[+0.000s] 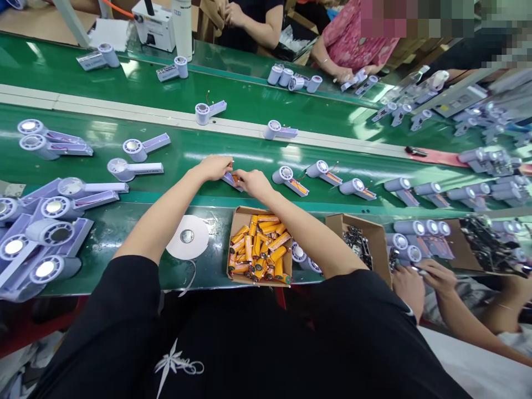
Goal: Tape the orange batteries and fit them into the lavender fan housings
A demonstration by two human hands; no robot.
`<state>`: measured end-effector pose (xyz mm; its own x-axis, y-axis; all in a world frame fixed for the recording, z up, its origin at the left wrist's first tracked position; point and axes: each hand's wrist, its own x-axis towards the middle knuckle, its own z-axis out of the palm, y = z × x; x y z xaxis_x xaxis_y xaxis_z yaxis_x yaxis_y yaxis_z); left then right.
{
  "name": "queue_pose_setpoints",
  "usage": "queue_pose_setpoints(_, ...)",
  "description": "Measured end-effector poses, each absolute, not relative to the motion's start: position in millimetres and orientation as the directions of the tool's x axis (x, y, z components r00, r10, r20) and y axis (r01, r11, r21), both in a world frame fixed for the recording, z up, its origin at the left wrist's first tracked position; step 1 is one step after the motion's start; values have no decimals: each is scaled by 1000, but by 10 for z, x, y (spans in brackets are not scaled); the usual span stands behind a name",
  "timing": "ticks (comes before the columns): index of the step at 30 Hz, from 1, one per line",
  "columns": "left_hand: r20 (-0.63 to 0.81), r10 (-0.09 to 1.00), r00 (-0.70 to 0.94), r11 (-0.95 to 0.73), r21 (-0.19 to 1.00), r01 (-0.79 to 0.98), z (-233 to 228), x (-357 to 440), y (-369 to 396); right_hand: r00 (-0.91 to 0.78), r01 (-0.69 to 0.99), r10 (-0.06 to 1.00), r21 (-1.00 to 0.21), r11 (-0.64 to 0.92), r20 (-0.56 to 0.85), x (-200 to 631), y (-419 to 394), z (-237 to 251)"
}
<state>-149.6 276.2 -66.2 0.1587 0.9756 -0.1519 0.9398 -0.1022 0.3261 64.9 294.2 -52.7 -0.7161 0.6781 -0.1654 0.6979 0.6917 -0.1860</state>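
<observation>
Both my hands meet over the green conveyor belt (187, 155) on one lilac handheld fan body (231, 179) with an orange battery showing in its handle. My left hand (214, 167) holds its far end, fingers curled. My right hand (254, 183) grips the near end beside it. Just below my hands sits an open cardboard box (239, 213) filled with several orange batteries (260, 249). A white tape roll (188, 237) lies flat to the left of the box.
Several lilac fan bodies lie across the belt and pile up at the left (45, 233). A second cardboard box (376, 235) of dark parts stands to the right, where a co-worker's hands (419, 277) work. Other people sit across the belt.
</observation>
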Motion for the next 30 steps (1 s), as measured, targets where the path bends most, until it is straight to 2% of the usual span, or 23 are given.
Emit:
queue_pose_setpoints(3, -155, 978, 141, -84, 330, 940, -694, -1445, 2797, -728, 675, 636, -106, 731, -256, 499, 2912, -506)
queue_pose_setpoints(6, -152, 980, 125, -70, 324, 943, -698, -1410, 2813, -740, 651, 600, -101, 752, -305, 363, 2976, -441)
queue_pose_setpoints(9, -152, 982, 110, -58, 310, 949, -670, -1366, 2819, -788, 606, 521, -263, 751, -328, 518, 3178, -284)
queue_pose_setpoints(10, -152, 983, 105, -54, 304, 951, -659, -1339, 2824, -794, 605, 526, -327, 726, -304, 670, 3264, -217)
queue_pose_setpoints(12, -152, 984, 91, -44, 288, 957, -643, -1258, 2842, -743, 659, 636, -393, 641, -207, 1123, 3439, -87)
queue_pose_setpoints(15, -174, 982, 68, -21, 256, 966, -620, -1089, 2891, -458, 861, 882, -300, 410, -113, 2009, 3625, 30)
queue_pose_setpoints(17, -202, 977, 63, -13, 236, 972, -593, -981, 2930, -265, 947, 953, -225, 228, -147, 2553, 3658, 28)
queue_pose_setpoints(19, -236, 970, 54, -1, 218, 976, -554, -906, 2962, -190, 967, 957, -210, 144, -218, 2930, 3642, -39)
queue_pose_setpoints(21, -266, 963, 38, 20, 211, 977, -505, -861, 2963, -221, 957, 940, -245, 157, -260, 3105, 3623, -147)
queue_pose_setpoints(24, -282, 959, 8, 56, 217, 975, -423, -800, 2878, -294, 932, 922, -292, 216, -254, 3097, 3629, -300)
queue_pose_setpoints(28, -251, 968, 6, 61, 257, 964, -348, -700, 2791, -407, 879, 897, -341, 332, -175, 3019, 3741, -433)
queue_pose_setpoints(30, -215, 976, 20, 45, 296, 954, -317, -720, 2749, -477, 822, 876, -390, 416, -70, 3041, 3849, -499)
